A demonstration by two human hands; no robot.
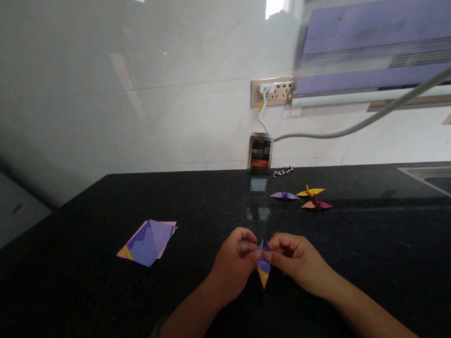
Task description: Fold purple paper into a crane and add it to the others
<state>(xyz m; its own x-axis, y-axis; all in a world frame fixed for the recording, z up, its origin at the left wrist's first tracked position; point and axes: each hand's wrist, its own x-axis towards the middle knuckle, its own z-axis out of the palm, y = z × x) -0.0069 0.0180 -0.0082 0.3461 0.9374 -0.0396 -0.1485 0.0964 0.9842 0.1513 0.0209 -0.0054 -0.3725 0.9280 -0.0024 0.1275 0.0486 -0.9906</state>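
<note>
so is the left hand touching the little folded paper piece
Touching: the head view shows the left hand pinching the folded paper piece at its top.

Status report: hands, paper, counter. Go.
Left hand and right hand both pinching the folded purple paper piece above the black counter. Paper stack lies left, three finished cranes behind. Nothing obstructing.

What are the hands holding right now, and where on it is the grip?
Both the left hand and right hand pinch a small folded purple-and-yellow paper piece at its upper part, one on each side; its yellow tip points down.
</note>
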